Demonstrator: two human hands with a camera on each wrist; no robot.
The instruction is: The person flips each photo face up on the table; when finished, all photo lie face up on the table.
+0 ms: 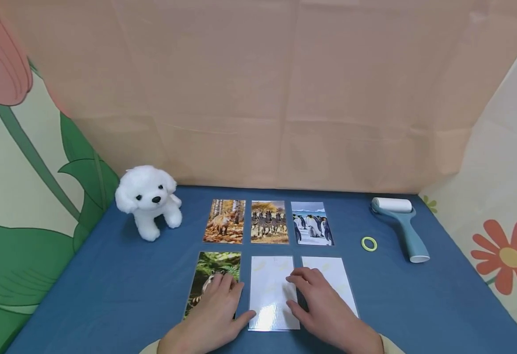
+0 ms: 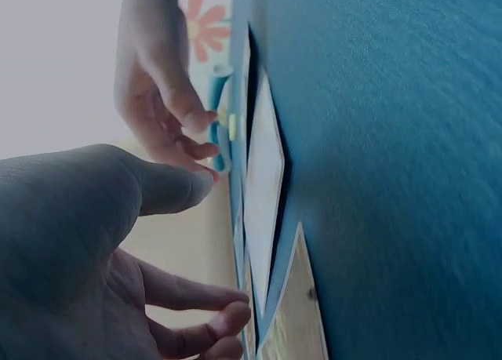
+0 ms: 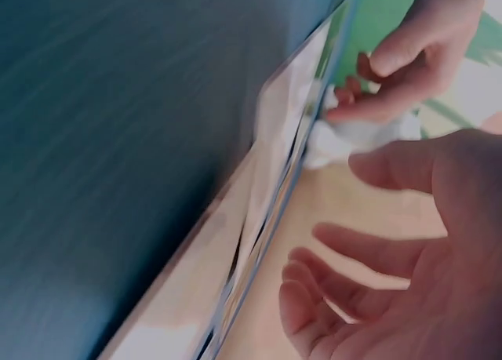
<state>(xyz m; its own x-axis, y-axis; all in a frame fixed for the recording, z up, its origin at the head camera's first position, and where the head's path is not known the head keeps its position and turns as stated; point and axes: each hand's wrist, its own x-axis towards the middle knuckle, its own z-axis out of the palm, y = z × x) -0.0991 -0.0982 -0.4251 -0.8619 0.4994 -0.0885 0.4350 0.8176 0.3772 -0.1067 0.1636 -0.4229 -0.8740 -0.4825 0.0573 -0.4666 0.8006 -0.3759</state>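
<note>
My left hand [image 1: 216,312] hovers over the lower-left picture card, which shows a striped animal among green leaves [image 1: 220,258]. Its fingers are loosely bent and hold nothing, as the left wrist view also shows. Beside it lies a blank white card [image 1: 272,290], bright with glare, in the middle of the near row. My right hand [image 1: 325,307] is above the gap between that card and a second white card [image 1: 335,275], covering part of the latter. In the right wrist view the right hand's fingers [image 3: 365,250] are spread apart from the thumb, with nothing between them.
Behind lies a row of picture cards: a fox [image 1: 224,221], zebras [image 1: 269,222] and penguins [image 1: 312,223]. A white plush dog [image 1: 148,201] sits at the left. To the right are a yellow-green ring [image 1: 368,244] and a blue-handled lint roller [image 1: 402,226] on the blue cloth [image 1: 121,295].
</note>
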